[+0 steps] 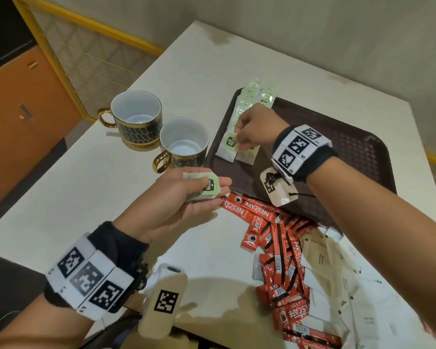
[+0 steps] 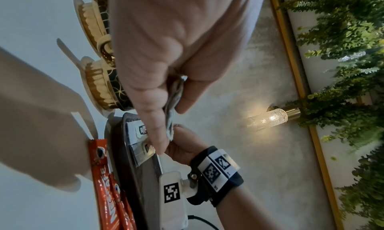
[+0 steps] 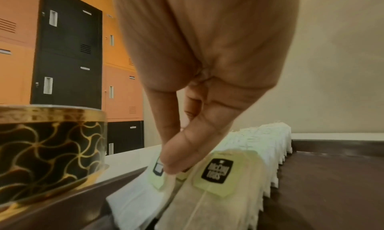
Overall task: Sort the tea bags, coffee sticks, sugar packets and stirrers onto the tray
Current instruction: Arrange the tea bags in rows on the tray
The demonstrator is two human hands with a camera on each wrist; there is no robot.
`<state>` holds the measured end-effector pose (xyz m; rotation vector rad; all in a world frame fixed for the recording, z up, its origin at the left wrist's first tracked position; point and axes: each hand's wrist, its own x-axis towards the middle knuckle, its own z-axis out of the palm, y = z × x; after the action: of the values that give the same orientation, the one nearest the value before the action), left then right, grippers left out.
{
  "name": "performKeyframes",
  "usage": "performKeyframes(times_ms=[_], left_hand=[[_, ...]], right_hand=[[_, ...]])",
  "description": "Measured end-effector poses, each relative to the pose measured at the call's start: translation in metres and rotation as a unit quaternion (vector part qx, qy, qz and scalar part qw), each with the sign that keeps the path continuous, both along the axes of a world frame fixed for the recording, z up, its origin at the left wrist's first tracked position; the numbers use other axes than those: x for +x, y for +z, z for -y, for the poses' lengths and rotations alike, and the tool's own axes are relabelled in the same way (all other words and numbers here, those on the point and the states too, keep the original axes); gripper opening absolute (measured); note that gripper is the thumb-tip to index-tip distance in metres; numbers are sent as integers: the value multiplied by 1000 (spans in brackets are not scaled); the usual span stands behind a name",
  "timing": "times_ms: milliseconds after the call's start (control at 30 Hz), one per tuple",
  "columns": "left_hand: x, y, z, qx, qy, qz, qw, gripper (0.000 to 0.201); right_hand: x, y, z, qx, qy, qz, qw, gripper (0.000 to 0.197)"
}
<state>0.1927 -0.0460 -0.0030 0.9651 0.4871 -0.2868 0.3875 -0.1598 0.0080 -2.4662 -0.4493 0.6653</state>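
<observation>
A dark brown tray [image 1: 358,147] lies right of centre, with two rows of white tea bags [image 1: 249,102] overlapping along its left side. My right hand [image 1: 237,142] pinches the front tea bag [image 1: 226,150] of the left row; in the right wrist view, thumb and finger of the right hand [image 3: 168,169] meet at that tea bag's [image 3: 137,200] green tag. Beside it lies another tagged tea bag [image 3: 216,192]. My left hand [image 1: 219,187] hovers at the tray's near left corner, palm up, and grips a few tea bags [image 1: 208,186]; the left hand [image 2: 172,118] clamps these tea bags [image 2: 173,102] between thumb and fingers.
Red coffee sticks [image 1: 275,248] lie heaped on the white table [image 1: 111,197] in front of the tray, with sugar packets [image 1: 337,273] to their right. Two black-and-gold mugs [image 1: 136,119] [image 1: 184,144] stand just left of the tray. Lockers [image 3: 66,52] line the far left.
</observation>
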Motion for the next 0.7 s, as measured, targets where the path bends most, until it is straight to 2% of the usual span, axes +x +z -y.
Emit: performKeyframes(times_ms=[100,200,300,400,533,600,700], left_hand=[[-2,-1,1,50,-39,8,998,28],[-3,-1,3,122,-41,-4,992,20],[-2,-3,4,161,-37,-22,986,15],[0,-3,6,151,-48,-12,987,16],[1,-7,7,143,-46,-18,988,20],[1,-9,6,133,-35,-25,990,22],[0,-9,5,114,-19,-26,993,15]], right_hand=[[4,-2,0,3,-30,-1,1000,21],[6,-3,1,0,-47,15,999,16],[3,-3,4,-16,-39,80,996,18],[-8,-2,0,-29,30,158,987,24],[-24,-12,-11,-110,139,192,965,17],[-26,-17,-15,-155,152,199,956,21],[-26,-20,-16,-193,156,186,951,25]])
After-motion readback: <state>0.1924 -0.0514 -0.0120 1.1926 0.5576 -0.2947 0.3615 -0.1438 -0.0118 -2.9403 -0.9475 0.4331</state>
